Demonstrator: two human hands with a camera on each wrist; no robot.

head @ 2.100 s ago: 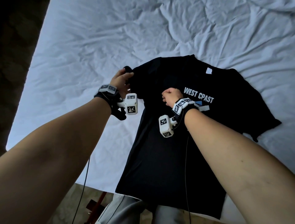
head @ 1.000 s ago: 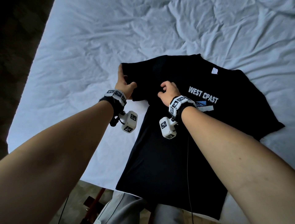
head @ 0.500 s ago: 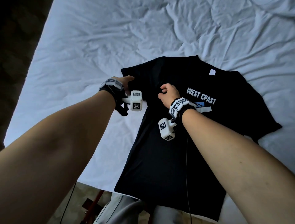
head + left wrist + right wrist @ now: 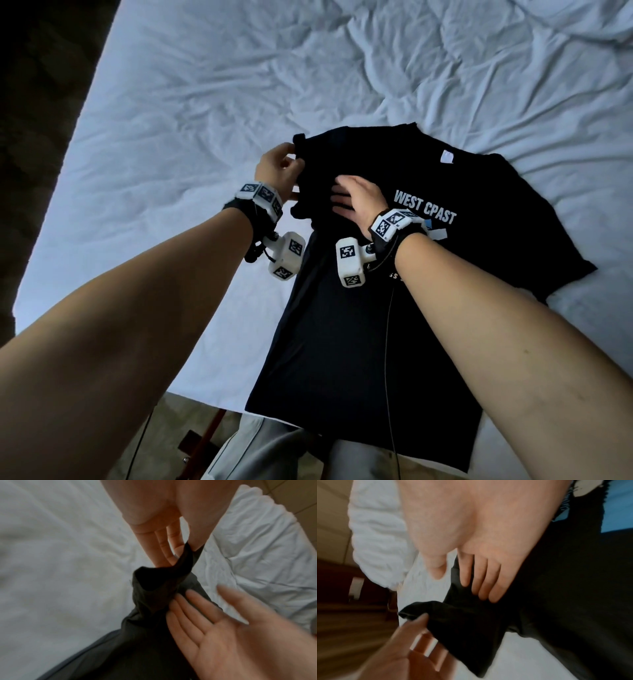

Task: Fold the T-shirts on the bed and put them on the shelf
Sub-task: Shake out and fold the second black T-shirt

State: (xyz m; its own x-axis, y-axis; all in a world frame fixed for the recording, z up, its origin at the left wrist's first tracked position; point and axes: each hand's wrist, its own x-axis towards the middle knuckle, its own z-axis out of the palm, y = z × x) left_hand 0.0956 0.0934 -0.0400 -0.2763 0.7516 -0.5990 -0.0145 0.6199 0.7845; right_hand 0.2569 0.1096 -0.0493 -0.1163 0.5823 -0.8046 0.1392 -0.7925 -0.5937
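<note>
A big bed [image 4: 191, 113] fills most of the view, and its white sheet [image 4: 445, 68] is full of wrinkles. A dark floor [image 4: 37, 113] runs along the left side of the bed.

A black T-shirt [image 4: 359, 342] lies flat on the near part of the bed, with its bottom edge at the bed's near edge. White letters [image 4: 424, 209] on its chest read "WEST CPAST". A small white tag [image 4: 446, 157] sits at the neck. One sleeve [image 4: 548, 260] is spread out flat on the right. The other sleeve [image 4: 308, 171] is lifted and bunched up on the left.

The left hand [image 4: 277, 171] holds that bunched sleeve. In the left wrist view, the thumb and fingers [image 4: 164, 545] pinch the edge of the cloth. The right hand [image 4: 359, 202] lies flat on the shirt just beside the sleeve, with its fingers [image 4: 481, 580] straight and pressing down on the cloth. It grips nothing.

Both wrists wear bands with black and white square marks, one on the left [image 4: 262, 197] and one on the right [image 4: 394, 221].
</note>
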